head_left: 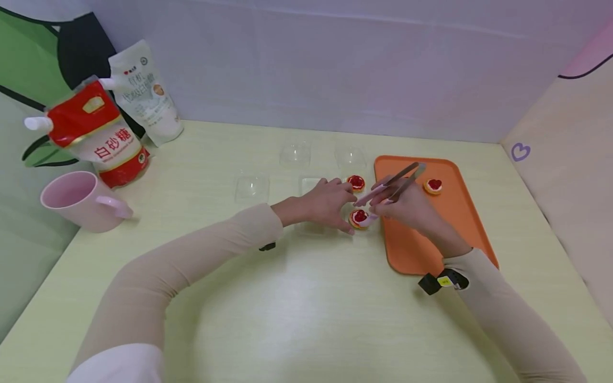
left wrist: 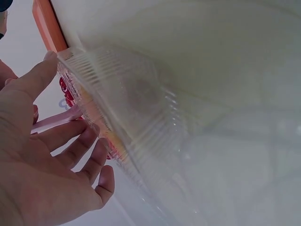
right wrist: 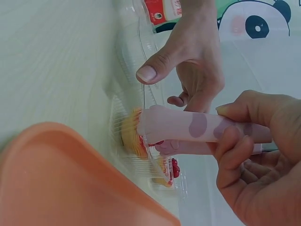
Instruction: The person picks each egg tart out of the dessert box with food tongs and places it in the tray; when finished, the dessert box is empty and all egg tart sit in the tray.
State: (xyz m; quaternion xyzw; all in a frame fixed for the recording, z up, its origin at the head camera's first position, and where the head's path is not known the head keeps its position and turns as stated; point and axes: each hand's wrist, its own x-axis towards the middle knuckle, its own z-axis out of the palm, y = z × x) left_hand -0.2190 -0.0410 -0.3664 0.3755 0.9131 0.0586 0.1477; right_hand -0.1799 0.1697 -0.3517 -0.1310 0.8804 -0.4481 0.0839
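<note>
My right hand (head_left: 404, 202) holds pink tongs (right wrist: 188, 125) with a metal back end, gripping them between thumb and fingers. Their paw-shaped tips reach over the rim of a clear plastic box (left wrist: 136, 94) and touch a small tart (head_left: 358, 218) with red topping inside. On the box's other side is my left hand (head_left: 325, 205), its thumb at the rim and its fingers spread and loosely bent over the box. Behind, a second red-topped tart (head_left: 356, 183) sits in another clear box. A third tart (head_left: 433, 186) lies on the orange tray (head_left: 407, 255), beyond my right hand.
More clear plastic boxes stand toward the back, among them a back box (head_left: 295, 154) and a left box (head_left: 252, 187). A pink mug (head_left: 79, 199), a red-and-white sugar pouch (head_left: 102, 133) and a white pouch (head_left: 146, 96) stand at the left. A cloth wall (head_left: 306, 69) closes the back.
</note>
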